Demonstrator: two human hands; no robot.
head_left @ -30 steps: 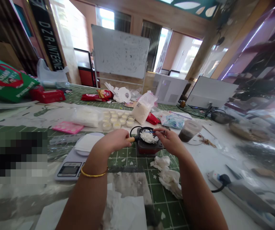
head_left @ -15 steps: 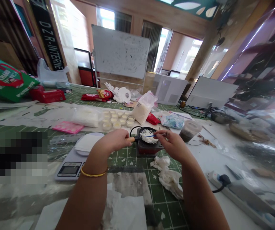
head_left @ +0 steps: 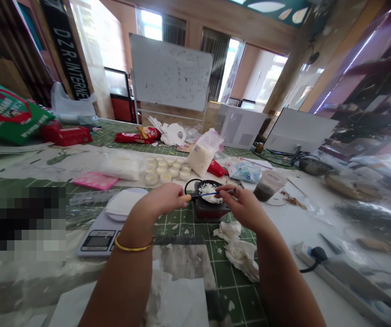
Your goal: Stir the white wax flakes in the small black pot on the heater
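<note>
Frying pan [head_left: 218,183], black, wooden-handled, crumbly white pieces [head_left: 208,187] inside

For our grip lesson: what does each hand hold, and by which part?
Left hand: the pan, by its handle. Right hand: a thin blue stick, partway along.

A thin gold-coloured bangle [head_left: 132,249] circles the left wrist [head_left: 138,229].

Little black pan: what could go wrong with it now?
The blue stick in the right hand might push white bits out of the pan. The left hand might tip it by jerking the handle. Crumpled tissue lies near the little stove and might scorch if that is hot, which I can't tell.
</note>
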